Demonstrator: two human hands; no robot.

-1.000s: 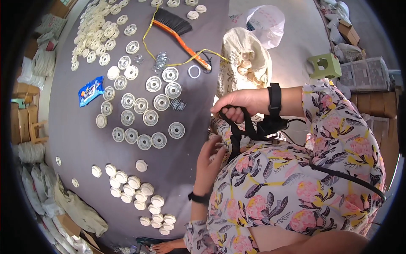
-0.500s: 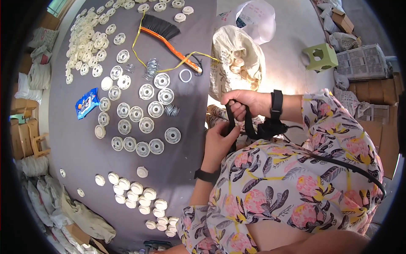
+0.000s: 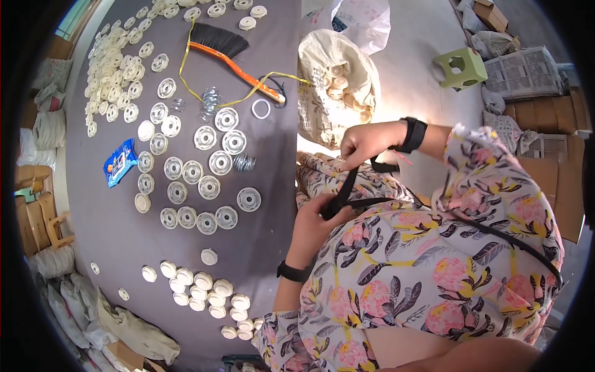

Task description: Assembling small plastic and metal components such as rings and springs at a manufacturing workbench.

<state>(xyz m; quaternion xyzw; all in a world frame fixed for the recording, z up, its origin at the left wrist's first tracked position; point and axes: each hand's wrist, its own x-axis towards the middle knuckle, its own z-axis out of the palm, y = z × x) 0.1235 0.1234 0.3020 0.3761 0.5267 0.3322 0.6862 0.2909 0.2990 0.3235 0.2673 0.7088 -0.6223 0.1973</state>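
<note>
A black strap [image 3: 349,186] stretches between my two hands, close to my lap. My left hand [image 3: 314,228] is closed round its lower part, thumb on top, by the table's edge. The upper end is pinched in the fingers of my right hand [image 3: 367,144], which is above and to the right of my left. One length of the strap runs off to the right over my floral shirt. Both wrists wear dark bands. Just beyond my right hand stands a woven sack [image 3: 322,118] with cream round parts inside.
The grey table [image 3: 124,248] carries many round plastic parts, metal springs [image 3: 211,102], a black-bristled brush [image 3: 232,65] with an orange handle, a white ring [image 3: 261,109] and a blue packet [image 3: 120,162]. A green stool [image 3: 460,68] stands on the floor. Sacks and boxes line both sides.
My right hand has shifted slightly up and right, and the strap's loop has been drawn into a straighter length. My left hand has moved a little down. The whole view has shifted slightly.
</note>
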